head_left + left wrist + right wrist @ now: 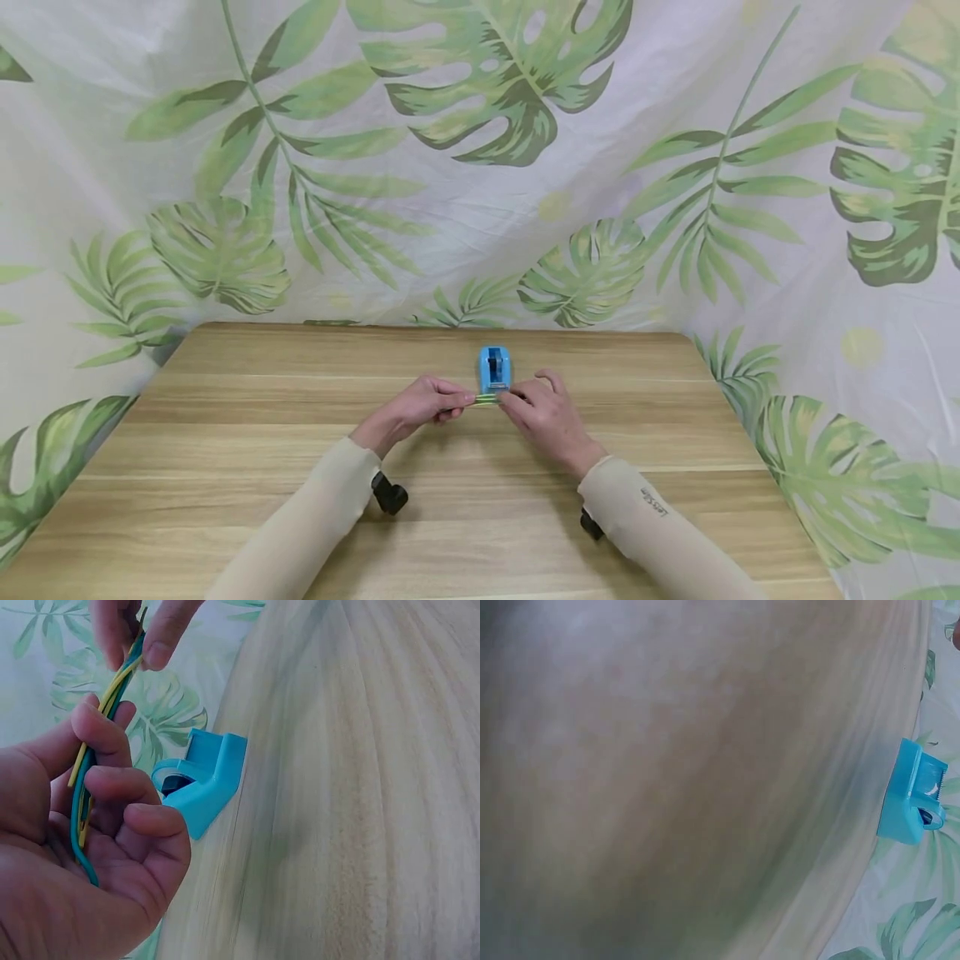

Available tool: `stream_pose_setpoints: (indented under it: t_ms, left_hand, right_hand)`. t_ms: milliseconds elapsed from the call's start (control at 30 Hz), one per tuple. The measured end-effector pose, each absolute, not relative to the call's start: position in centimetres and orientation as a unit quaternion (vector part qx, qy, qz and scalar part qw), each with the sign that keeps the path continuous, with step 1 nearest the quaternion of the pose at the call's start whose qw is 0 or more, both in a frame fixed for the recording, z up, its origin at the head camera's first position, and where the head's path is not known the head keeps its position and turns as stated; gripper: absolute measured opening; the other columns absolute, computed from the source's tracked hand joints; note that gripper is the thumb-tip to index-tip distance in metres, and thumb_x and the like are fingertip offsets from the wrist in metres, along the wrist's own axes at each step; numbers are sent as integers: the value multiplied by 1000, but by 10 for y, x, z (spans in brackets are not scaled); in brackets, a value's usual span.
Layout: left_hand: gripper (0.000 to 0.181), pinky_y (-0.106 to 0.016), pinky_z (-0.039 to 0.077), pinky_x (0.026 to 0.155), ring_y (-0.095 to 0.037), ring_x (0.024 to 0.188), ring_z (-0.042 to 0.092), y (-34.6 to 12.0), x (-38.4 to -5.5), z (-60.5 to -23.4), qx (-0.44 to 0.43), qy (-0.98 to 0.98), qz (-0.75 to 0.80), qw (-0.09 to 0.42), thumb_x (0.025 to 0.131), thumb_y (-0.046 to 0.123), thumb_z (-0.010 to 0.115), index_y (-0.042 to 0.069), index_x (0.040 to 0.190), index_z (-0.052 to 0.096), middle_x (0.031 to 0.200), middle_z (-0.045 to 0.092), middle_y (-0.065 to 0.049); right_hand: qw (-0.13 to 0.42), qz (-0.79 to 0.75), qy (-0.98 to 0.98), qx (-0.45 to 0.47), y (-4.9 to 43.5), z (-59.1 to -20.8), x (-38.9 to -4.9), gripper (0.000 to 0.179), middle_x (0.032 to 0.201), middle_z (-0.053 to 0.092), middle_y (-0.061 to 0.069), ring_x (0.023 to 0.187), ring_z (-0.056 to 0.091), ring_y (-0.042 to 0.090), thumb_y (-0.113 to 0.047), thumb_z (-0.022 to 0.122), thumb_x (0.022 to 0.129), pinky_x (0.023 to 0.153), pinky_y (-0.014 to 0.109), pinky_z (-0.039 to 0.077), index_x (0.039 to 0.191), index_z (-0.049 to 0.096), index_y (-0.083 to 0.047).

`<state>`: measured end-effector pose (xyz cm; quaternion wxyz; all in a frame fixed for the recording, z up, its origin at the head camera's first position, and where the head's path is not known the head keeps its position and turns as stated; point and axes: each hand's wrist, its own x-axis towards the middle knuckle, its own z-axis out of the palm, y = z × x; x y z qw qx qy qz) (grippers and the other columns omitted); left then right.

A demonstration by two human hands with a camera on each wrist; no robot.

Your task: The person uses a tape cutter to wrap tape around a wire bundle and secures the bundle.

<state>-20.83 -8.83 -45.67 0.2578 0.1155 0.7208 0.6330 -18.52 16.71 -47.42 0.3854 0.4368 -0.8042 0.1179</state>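
Observation:
A bundle of thin yellow and green strands point(120, 686), like wires or cords, stretches between both hands above the table. My left hand point(416, 410) holds one end, its fingers curled round the strands and the loose ends lying along the palm point(82, 817). Thumb and fingers of my right hand point(547, 417) pinch the other end. Just beyond the bundle a blue tape dispenser point(495, 367) stands on the table. The right wrist view has the dispenser point(911, 795) at its right side, but the bundle is out of that picture.
The wood-grain table point(262, 450) ends at a back edge close behind the dispenser. A white cloth printed with green leaves point(465, 217) hangs behind and along the sides. Dark wrist cameras point(390, 493) sit under both sleeves.

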Motion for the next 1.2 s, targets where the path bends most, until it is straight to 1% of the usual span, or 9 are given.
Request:
stream_pose_setpoints:
  t_ms: [167,367,533,667,767,833,967,1033,1200]
  left_hand:
    - [22,-27,36,58,-11,59,43,-87,-206,-457,120,726,633,241,98,22,69,2,92,76,66,57,2]
    - [27,-25,35,56,-10,58,43,-86,-205,-454,117,751,613,214,96,27,72,1,104,78,67,63,2]
    - [23,-23,26,52,-11,57,37,-88,-206,-453,147,780,581,180,95,27,73,7,105,80,69,67,-4]
    - [17,-23,26,49,-11,57,37,-90,-208,-454,200,786,564,153,95,18,73,5,103,80,76,70,-13]
    - [15,-23,27,47,-13,57,43,-90,-208,-454,239,786,554,136,94,12,73,3,103,80,77,71,-12]
    - [14,-22,30,48,-22,60,50,-88,-205,-449,258,788,544,128,93,7,73,0,103,79,75,70,-7]
    - [12,-22,36,53,-27,69,56,-88,-203,-448,286,795,522,117,92,5,73,-1,101,79,75,70,-2]
    - [12,-24,39,56,-22,70,55,-89,-204,-451,300,797,512,111,91,8,74,2,100,80,74,70,-1]
    - [12,-26,40,62,-16,71,53,-92,-202,-452,329,794,500,106,91,12,75,8,100,81,73,69,-12]
  right_hand:
    - [394,133,-803,427,165,-476,-185,16,95,70,8,82,67,21,-18,68,97,89,49,48,110,75,-11]
    - [388,152,-812,409,162,-477,-186,31,95,68,7,81,65,21,-13,82,84,86,45,47,114,75,-9]
    - [336,184,-836,394,159,-473,-184,27,91,66,5,80,62,20,-12,82,84,83,42,46,110,77,-8]
    - [229,204,-872,381,155,-459,-182,18,91,68,2,81,63,18,-12,80,87,82,41,47,105,77,-9]
    - [118,226,-895,367,154,-446,-181,10,88,68,1,76,60,14,-11,76,91,75,35,49,100,77,-7]
    - [43,250,-899,358,155,-440,-182,7,83,65,-2,70,55,10,-11,73,94,66,30,47,96,76,-6]
    - [-82,302,-885,346,158,-434,-184,14,75,62,0,62,49,7,-13,66,99,56,25,43,92,74,-3]
    - [-132,324,-871,344,160,-431,-186,19,74,65,5,60,50,7,-16,63,101,56,25,43,93,74,-2]
    - [-230,376,-824,357,164,-429,-191,29,70,60,11,57,47,10,-18,54,106,55,24,39,98,72,3]
